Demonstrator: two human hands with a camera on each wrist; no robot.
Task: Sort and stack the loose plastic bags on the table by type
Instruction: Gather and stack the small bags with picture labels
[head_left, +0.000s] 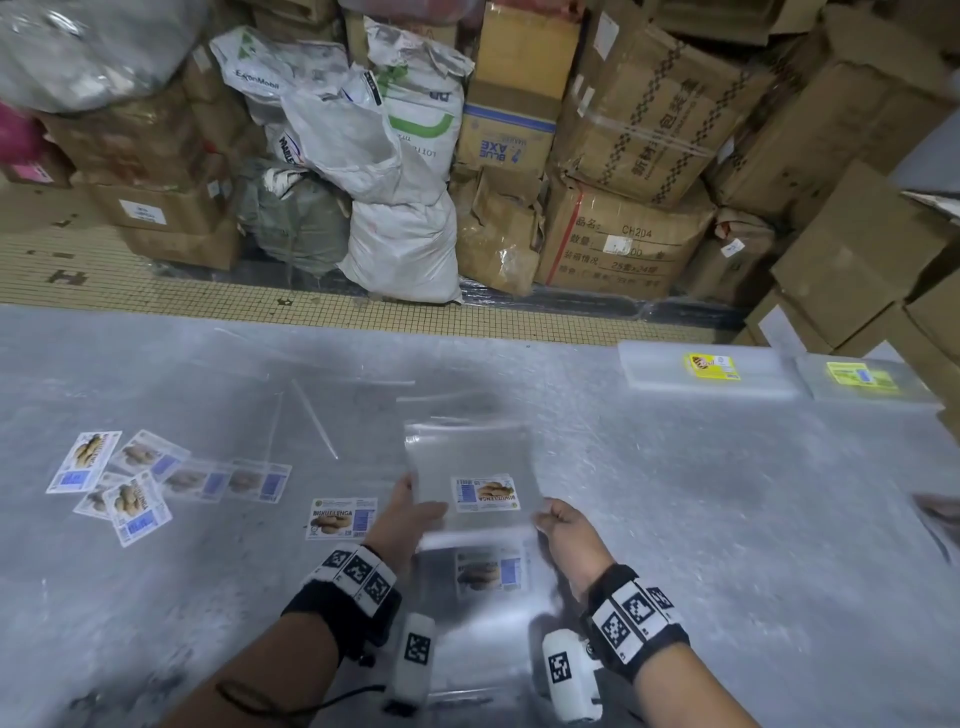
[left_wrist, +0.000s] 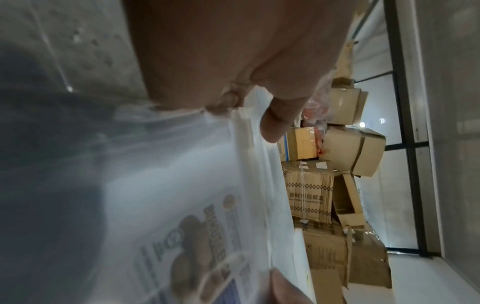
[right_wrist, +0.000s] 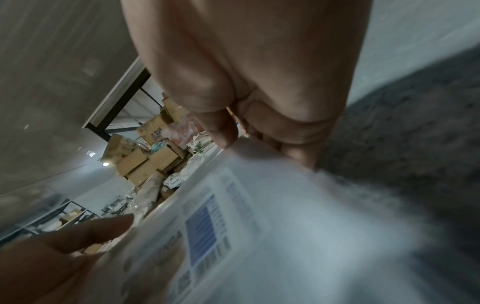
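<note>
We hold one clear labelled bag (head_left: 470, 473) above the table (head_left: 727, 493), near its front edge: our left hand (head_left: 402, 519) grips its left edge, our right hand (head_left: 566, 530) pinches its right corner, over another labelled bag (head_left: 488, 569) lying flat.

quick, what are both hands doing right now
Left hand: holding the clear labelled bag by its left edge.
Right hand: pinching the same bag's right edge.

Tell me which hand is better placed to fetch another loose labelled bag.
Probably the left hand: the loose labelled bags lie on its side. The right hand could keep the held bag.
</note>
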